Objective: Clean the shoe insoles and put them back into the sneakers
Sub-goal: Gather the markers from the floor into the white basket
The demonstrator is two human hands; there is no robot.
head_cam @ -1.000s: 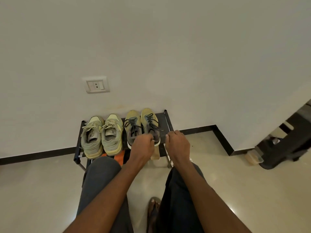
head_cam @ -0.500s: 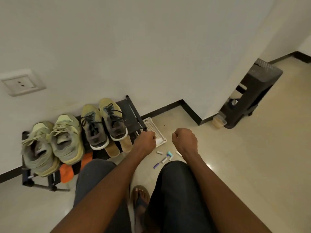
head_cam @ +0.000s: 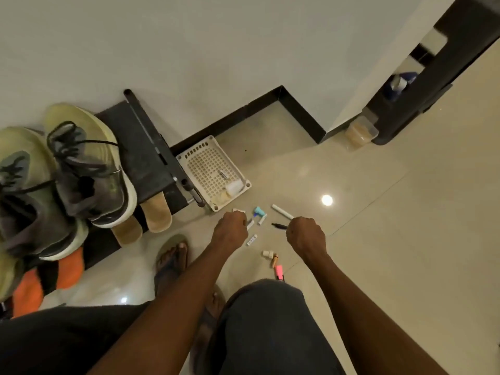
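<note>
Both the left hand [head_cam: 230, 231] and the right hand [head_cam: 305, 235] are curled into fists over the floor, and neither visibly holds anything. The sneakers [head_cam: 89, 169] sit on the rack [head_cam: 146, 161] at far left; their insoles are not discernible. No writing is legible on the small items [head_cam: 259, 216] beside the basket [head_cam: 189, 158].

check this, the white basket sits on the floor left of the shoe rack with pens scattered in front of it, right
Not quite. In the head view the white basket sits on the floor to the right of the shoe rack, not the left. The pens do lie scattered in front of it.
</note>
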